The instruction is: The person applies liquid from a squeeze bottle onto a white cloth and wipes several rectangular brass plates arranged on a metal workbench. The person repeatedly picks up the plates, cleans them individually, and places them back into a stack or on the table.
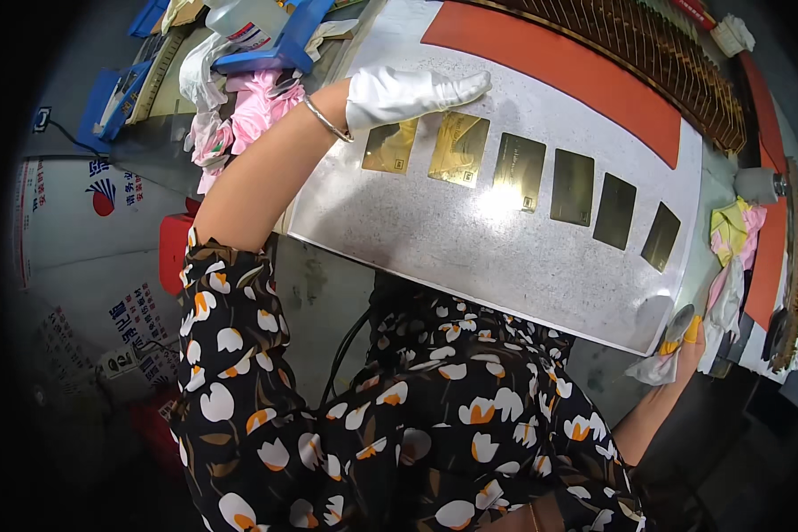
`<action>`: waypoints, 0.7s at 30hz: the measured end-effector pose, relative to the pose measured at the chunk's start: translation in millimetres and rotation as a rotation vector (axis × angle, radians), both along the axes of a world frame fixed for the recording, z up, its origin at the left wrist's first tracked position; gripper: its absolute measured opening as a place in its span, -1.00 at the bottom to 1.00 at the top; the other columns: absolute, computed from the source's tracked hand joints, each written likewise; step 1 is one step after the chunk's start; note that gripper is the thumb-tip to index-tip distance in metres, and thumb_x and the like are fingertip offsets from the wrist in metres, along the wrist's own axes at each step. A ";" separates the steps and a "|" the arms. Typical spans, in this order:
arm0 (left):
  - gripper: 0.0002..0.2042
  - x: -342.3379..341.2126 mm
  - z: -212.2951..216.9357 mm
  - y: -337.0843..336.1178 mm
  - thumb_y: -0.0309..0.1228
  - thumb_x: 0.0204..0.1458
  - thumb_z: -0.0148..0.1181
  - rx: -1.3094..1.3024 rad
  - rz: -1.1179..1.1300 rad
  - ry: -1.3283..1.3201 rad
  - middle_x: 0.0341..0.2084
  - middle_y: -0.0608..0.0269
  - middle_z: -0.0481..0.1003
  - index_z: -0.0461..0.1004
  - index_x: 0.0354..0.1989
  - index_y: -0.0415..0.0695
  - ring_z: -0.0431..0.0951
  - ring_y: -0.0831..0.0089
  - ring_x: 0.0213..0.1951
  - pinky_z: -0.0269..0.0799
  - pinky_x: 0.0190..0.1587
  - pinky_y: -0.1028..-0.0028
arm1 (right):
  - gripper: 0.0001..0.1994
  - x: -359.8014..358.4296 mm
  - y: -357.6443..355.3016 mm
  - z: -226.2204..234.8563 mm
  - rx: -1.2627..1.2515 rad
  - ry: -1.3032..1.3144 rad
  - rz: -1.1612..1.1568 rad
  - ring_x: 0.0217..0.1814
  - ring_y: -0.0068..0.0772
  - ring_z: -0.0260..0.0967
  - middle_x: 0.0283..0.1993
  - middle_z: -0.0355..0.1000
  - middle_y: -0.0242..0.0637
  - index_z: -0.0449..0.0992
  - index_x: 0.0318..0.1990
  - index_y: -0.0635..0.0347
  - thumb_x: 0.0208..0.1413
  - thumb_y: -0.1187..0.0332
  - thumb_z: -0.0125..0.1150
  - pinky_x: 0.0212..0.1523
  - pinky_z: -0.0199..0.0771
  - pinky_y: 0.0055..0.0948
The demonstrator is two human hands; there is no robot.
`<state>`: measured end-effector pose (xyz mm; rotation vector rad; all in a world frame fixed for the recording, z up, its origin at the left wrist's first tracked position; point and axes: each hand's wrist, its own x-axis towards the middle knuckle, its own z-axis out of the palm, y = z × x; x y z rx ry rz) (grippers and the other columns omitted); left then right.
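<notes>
My left hand (pixel 417 95), in a white glove with a bracelet at the wrist, stretches flat with its fingers together above the top edge of a row of cards. Below it are a shiny gold card (pixel 459 149) and another gold card (pixel 390 146), partly covered by the hand. Several darker cards, such as this one (pixel 572 187), continue the row to the right on a white board (pixel 399 217). At the board's lower right corner, my right hand (pixel 690 341), with yellow on its fingers, closes on a crumpled pale cloth (pixel 654 367). A round grey disc (pixel 680 323) shows beside those fingers.
An orange-red strip (pixel 550 75) lies along the board's far side, before a long slotted rack (pixel 621 53). At left are pink cloths (pixel 259 106) and a blue tray (pixel 270 60) holding a bottle (pixel 244 19). Colored cloths (pixel 731 232) and a small jar (pixel 758 184) stand at right.
</notes>
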<state>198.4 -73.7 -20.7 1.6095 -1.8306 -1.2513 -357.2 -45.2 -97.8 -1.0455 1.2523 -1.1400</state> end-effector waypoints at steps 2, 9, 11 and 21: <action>-0.35 -2.1 0.8 1.8 0.24 0.01 -0.19 -0.007 0.007 0.017 -0.32 0.24 0.49 0.44 -0.04 -0.10 0.38 0.49 -0.44 0.30 -0.24 0.52 | -0.83 7.2 -0.4 13.2 0.027 -0.030 0.108 -0.46 -0.70 0.34 -0.41 0.40 -0.44 0.39 -0.21 0.28 0.15 0.36 0.01 -0.47 0.33 -0.70; -0.33 -9.7 5.5 1.6 0.20 0.04 -0.18 -0.026 -0.019 0.107 -0.02 0.18 0.39 0.34 0.05 -0.17 0.36 0.43 -0.01 0.20 0.07 0.50 | -0.81 17.5 -2.1 9.2 0.001 0.079 -0.108 -0.61 -0.74 0.24 -0.50 0.37 -0.46 0.40 -0.20 0.28 0.16 0.33 0.02 -0.62 0.23 -0.69; -0.32 -10.3 17.4 2.3 0.21 0.03 -0.20 0.111 -0.016 0.046 -0.03 0.16 0.40 0.35 0.05 -0.18 0.36 0.41 0.00 0.20 0.07 0.49 | -0.82 22.4 -3.0 21.1 0.056 0.246 0.010 -0.59 -0.75 0.22 -0.54 0.31 -0.49 0.41 -0.25 0.26 0.15 0.32 0.02 -0.59 0.21 -0.69; -0.11 -14.9 -5.4 31.8 0.14 -0.31 0.22 -0.459 0.000 -0.828 0.14 -0.06 0.15 0.14 0.16 -0.21 0.15 0.11 0.19 -0.08 0.22 0.04 | -0.80 284.5 -43.1 109.5 -0.627 1.035 0.760 -0.50 0.01 0.36 -0.60 0.39 -0.07 0.45 -0.35 0.17 -0.01 0.23 0.10 -0.45 0.33 -0.20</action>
